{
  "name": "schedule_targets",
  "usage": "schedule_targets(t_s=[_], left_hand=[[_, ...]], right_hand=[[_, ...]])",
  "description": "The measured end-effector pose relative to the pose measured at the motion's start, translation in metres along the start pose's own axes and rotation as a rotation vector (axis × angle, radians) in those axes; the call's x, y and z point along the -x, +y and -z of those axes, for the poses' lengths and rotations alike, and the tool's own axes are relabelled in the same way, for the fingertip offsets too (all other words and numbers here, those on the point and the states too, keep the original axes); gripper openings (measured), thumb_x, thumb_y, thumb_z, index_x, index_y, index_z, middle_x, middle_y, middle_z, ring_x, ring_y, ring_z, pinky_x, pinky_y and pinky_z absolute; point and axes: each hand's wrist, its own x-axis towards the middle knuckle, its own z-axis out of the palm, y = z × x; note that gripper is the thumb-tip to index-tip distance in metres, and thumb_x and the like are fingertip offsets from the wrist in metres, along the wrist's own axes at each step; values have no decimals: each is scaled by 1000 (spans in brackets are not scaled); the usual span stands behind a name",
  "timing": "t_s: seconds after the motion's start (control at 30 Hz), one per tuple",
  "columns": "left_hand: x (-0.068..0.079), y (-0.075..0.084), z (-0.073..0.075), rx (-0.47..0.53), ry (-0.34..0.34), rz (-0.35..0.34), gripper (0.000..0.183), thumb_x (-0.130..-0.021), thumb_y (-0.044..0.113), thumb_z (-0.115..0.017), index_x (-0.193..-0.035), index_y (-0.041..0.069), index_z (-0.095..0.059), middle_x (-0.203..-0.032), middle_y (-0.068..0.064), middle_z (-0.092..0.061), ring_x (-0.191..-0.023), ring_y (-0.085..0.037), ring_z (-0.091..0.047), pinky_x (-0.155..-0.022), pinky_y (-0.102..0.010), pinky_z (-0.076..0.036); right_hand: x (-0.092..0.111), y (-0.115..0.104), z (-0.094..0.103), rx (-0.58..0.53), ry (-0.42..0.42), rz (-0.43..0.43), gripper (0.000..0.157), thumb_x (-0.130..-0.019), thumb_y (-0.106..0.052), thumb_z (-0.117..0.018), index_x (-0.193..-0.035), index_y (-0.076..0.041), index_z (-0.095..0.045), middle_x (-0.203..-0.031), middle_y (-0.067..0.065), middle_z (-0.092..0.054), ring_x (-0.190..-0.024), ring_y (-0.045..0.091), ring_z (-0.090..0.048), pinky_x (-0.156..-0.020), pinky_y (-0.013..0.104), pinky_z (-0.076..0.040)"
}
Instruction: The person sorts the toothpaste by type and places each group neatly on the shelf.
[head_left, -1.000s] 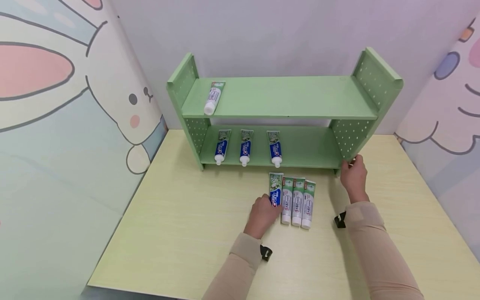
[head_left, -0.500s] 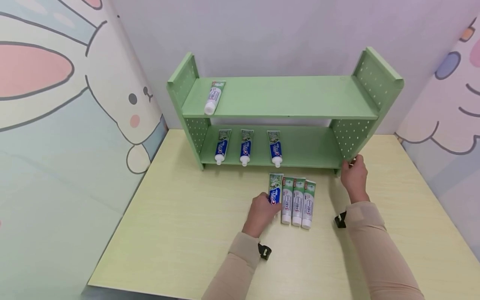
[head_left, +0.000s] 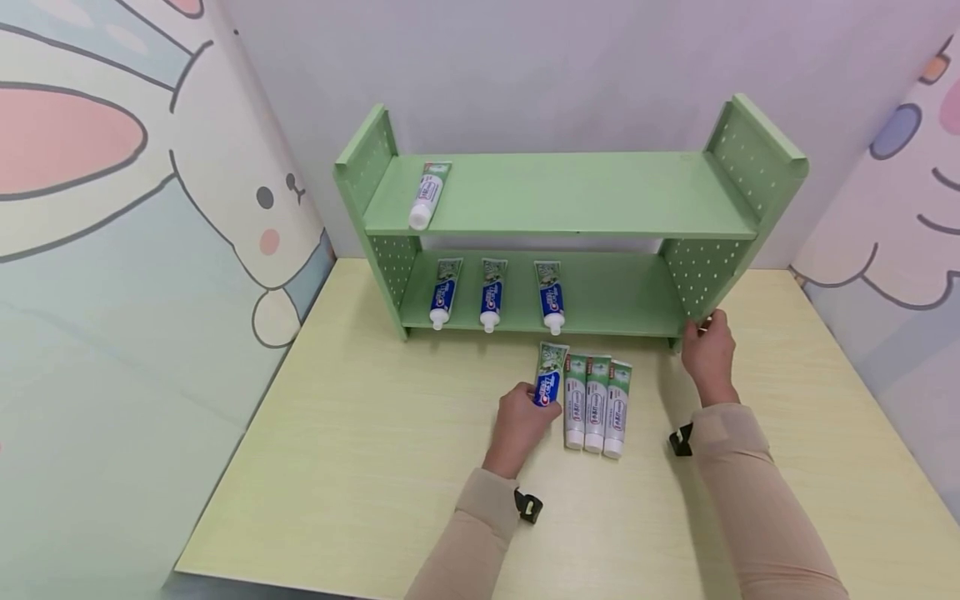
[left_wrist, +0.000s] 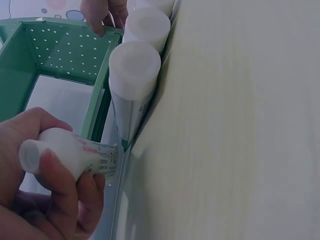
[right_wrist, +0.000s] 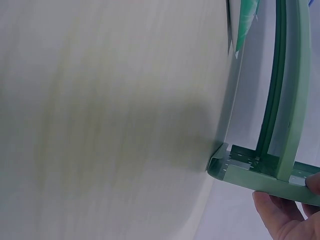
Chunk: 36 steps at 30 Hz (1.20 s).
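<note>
Noted left hand point(head_left: 522, 427) at the near middle of the table point(head_left: 337, 467), thumb and fingers curled round the cap end of a blue-and-green tube point(head_left: 551, 375). Located directly in front of the green shelf point(head_left: 772, 187), slanting, with cap end near and flat end far. Cannot tell whether fully lifted or partly resting on the table.

Recorded just to the right of the held tube: three white-and-green tubes point(head_left: 596, 404), lying close side by side, caps near, flat ends far.

Observed right hand point(head_left: 708, 354) at the near right corner of the green shelf, low down, gripping the edge of the side panel point(right_wrist: 255, 184) between thumb and fingers; seen closed on that edge in the right wrist view.

Found on the upper tier point(head_left: 577, 192), at the left end: one white tube point(head_left: 427, 196), cap toward the near edge. Found on the lower tier point(head_left: 615, 292): three blue tubes point(head_left: 492, 294), set apart from one another from the left end to about the middle, caps jutting past the near edge.

Noted also beige sleeves point(head_left: 757, 492) on both arms, a black strap point(head_left: 528, 506) at the left wrist, and a cartoon rabbit point(head_left: 262, 250) on the left wall.
</note>
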Motion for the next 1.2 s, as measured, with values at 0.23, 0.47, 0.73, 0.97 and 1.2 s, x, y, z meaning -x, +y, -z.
schedule_targets(t_s=[0.23,0.47,0.73,0.97,1.2], left_hand=[[3,4,2,18,13,-18,42,-79,20,-75,-111,-4,-61,-81,-3,-62,-65,-13,-57,-54,-26,-48],[6,9,5,39,17,-40,40,-80,21,-74,-110,-2,-62,-82,-2,-62,-66,-13,-57,-55,-27,-49],[10,18,7,72,-5,-32,44,-82,23,-76,-115,-2,-61,-88,-3,-63,-70,-14,-58,-58,-27,-50],[13,27,1,77,-46,-10,44,-82,22,-76,-116,-1,-61,-90,-5,-63,-74,-14,-59,-61,-27,-52],[18,34,-4,96,-79,-11,44,-81,24,-77,-116,3,-62,-90,-2,-62,-76,-13,-59,-65,-28,-53]], right_hand=[[-1,-1,0,0,2,0,49,-105,-23,-31,-142,9,-28,-132,33,-43,-119,44,-48,-90,52,-46],[-1,-1,0,-6,-2,0,49,-105,-24,-31,-142,9,-28,-133,34,-42,-119,45,-48,-90,52,-47],[0,0,0,-1,1,3,49,-105,-23,-31,-141,9,-28,-132,34,-42,-119,44,-48,-90,52,-47],[1,-1,0,0,-1,-1,48,-105,-23,-31,-141,9,-29,-131,34,-43,-118,44,-48,-90,52,-47],[1,-2,1,-5,-9,-4,49,-105,-24,-31,-142,9,-27,-133,33,-42,-120,44,-47,-91,51,-46]])
